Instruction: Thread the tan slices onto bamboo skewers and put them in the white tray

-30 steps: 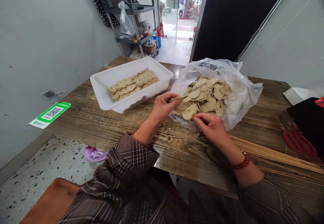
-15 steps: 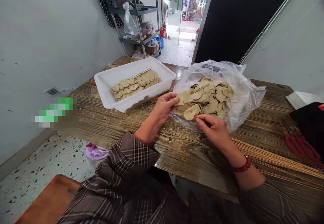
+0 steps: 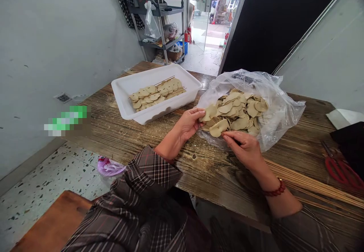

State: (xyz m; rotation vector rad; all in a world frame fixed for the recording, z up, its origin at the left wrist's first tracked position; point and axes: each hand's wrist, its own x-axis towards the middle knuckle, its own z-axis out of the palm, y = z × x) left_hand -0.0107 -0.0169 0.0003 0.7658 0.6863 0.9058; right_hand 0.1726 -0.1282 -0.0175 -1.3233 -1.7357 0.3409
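My left hand [image 3: 187,125] pinches a flat, round beige slice [image 3: 210,112] between thumb and fingers at the near-left edge of a heap. In my right hand [image 3: 245,147] the thumb and forefinger are closed on a thin bamboo skewer, mostly hidden by the fingers. At its tip lies another beige slice [image 3: 218,128], which looks pierced. Both hands are over the heap of loose slices [image 3: 240,107], which rests on an open clear plastic bag [image 3: 288,106]. What the slices are made of I cannot tell.
A white plastic tub [image 3: 121,102] at the left holds skewered slices [image 3: 156,92]. Bamboo skewers [image 3: 309,180] lie on the wooden table [image 3: 159,136] beside my right forearm. Red-handled scissors [image 3: 339,170] and a black item [image 3: 348,142] are at the right edge.
The whole view has shifted slightly, so things appear farther right. Both hands keep nearly the same place at the heap, still pinching.
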